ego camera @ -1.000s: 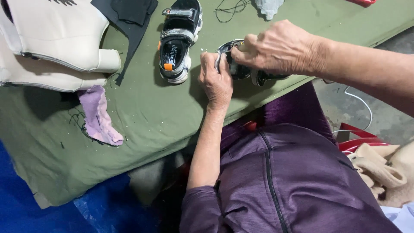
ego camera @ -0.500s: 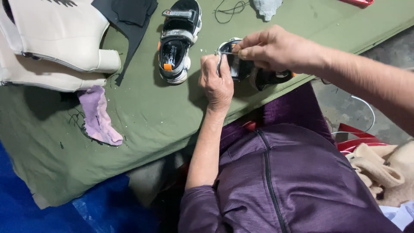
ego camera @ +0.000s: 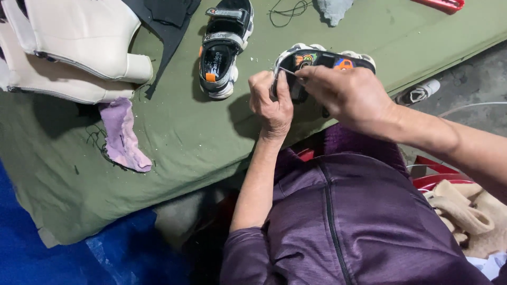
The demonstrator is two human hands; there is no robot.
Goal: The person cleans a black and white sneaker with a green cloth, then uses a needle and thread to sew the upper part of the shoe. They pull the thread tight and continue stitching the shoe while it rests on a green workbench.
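My left hand grips the sandal at the bench edge; my right hand pinches a thin needle, stitching.

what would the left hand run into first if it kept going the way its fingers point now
The left hand points up the table, its fingers at the heel end of the sandal being worked on. That sandal comes first; it already looks to be touching it. The second sandal lies off to the left of that line.
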